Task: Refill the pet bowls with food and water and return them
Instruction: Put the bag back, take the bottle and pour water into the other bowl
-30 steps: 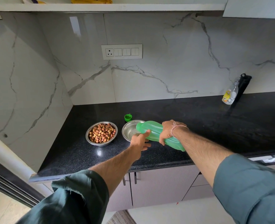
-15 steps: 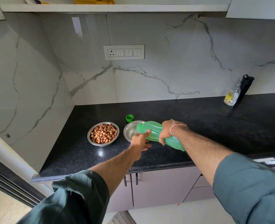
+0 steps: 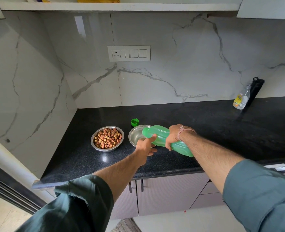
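Fingers (image 3: 168, 145) of the right hand (image 3: 173, 136) are curling round a tilted green bottle (image 3: 158, 133); left hand (image 3: 146, 146) is touching its neck with the thumb, fingers loosely extended. Bottle mouth is hanging over the steel water bowl (image 3: 136, 134), kibble bowl (image 3: 107, 138) sitting just beside, green cap (image 3: 134, 122) behind.

A head-worn wide-angle camera looks forward and down onto the countertop (image 3: 205, 121) nearby.
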A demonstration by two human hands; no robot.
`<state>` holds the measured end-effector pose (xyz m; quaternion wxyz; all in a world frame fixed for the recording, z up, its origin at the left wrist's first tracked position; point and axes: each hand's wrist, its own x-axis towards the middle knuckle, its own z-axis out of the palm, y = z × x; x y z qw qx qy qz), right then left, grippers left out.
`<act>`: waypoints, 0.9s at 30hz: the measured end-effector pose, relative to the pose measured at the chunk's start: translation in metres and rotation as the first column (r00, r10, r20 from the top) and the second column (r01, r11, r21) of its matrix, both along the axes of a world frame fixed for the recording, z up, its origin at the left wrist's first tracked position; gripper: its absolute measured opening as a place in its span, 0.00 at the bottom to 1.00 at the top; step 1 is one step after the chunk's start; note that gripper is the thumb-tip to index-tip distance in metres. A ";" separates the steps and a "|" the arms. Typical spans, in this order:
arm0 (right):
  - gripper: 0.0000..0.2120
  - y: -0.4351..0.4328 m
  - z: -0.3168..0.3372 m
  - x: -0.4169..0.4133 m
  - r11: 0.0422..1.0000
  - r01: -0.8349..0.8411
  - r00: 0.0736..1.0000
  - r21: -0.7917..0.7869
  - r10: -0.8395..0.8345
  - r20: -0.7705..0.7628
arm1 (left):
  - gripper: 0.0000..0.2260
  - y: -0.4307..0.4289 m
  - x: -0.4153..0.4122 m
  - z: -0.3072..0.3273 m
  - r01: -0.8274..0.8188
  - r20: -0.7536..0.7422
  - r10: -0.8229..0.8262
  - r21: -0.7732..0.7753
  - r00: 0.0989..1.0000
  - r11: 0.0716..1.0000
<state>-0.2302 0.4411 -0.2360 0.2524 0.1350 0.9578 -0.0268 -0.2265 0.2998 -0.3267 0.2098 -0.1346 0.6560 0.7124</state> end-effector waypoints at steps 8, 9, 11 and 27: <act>0.43 0.006 0.001 0.011 0.998 0.019 0.999 -0.067 -0.022 -0.038 | 0.17 0.000 -0.008 -0.004 0.012 -0.029 -0.013 -0.035 0.999 0.999; 0.44 0.007 -0.001 0.012 0.997 0.022 0.998 -0.076 -0.026 -0.050 | 0.18 0.001 -0.009 -0.003 0.008 -0.037 -0.009 -0.038 0.999 0.999; 0.45 0.010 -0.006 0.010 0.995 0.029 0.996 -0.094 -0.037 -0.082 | 0.19 0.002 -0.012 -0.001 -0.007 -0.049 0.005 -0.035 0.999 0.999; 0.49 0.039 -0.049 -0.062 0.920 0.090 0.869 -0.381 -0.259 -0.421 | 0.29 0.003 -0.085 0.038 -0.005 -0.485 -0.114 -0.238 0.867 0.971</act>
